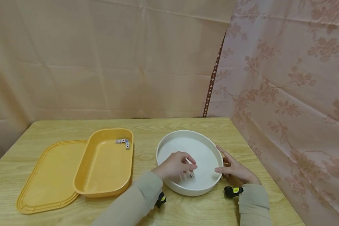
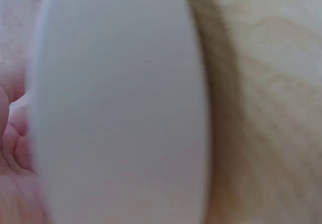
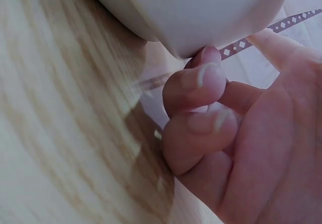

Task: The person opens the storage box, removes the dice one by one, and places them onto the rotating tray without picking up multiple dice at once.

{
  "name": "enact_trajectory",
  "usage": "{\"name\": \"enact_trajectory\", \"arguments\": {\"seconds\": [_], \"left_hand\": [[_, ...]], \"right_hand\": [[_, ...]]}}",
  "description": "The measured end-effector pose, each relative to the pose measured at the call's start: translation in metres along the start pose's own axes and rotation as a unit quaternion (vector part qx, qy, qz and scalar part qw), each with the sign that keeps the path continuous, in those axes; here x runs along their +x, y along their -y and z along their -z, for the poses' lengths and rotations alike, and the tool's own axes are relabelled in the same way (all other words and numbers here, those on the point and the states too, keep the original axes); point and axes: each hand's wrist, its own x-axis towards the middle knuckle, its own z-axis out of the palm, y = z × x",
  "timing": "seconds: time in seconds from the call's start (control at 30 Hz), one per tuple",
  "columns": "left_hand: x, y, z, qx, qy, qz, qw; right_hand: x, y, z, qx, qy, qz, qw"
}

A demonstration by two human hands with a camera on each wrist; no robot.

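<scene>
A round white tray [image 1: 175, 141] with a raised rim stands on the table. Over its inside is my left hand [image 1: 173, 164], thumb and forefinger close together. A small white die [image 1: 192, 174] with dark dots shows just below those fingertips; whether they pinch anything, I cannot tell. In the left wrist view, the tray's side wall [image 2: 121, 103] hides most of the left hand [image 2: 17, 143]. At the tray's right side my right hand [image 1: 237, 169] holds the rim, thumb over the edge. In the right wrist view, curled fingers [image 3: 201, 128] sit against the outer wall [image 3: 211, 17].
To the left stands a deep yellow box [image 1: 110, 169] with several white dice [image 1: 123, 141] in its far right corner. Its flat yellow lid [image 1: 53, 175] lies beside it, partly under the box. Curtains [image 1: 115, 62] hang behind and to the right of the wooden table [image 1: 147, 128].
</scene>
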Motion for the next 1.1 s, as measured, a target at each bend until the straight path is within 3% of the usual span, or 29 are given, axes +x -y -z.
{"name": "enact_trajectory", "arguments": {"seconds": [0.33,0.57,1.1], "left_hand": [[-0.011,-0.032,0.022,0.021,0.006,-0.037,0.9991],[-0.022,-0.043,0.039,0.02,-0.008,-0.054,0.9983],[-0.049,-0.039,0.084,0.016,-0.041,-0.015,0.9989]], "right_hand": [[0.0,0.001,0.0,0.008,0.002,0.001,1.0],[-0.001,0.002,-0.001,-0.019,0.001,0.001,0.9998],[-0.002,0.0,0.0,0.004,0.004,0.012,0.9999]]}}
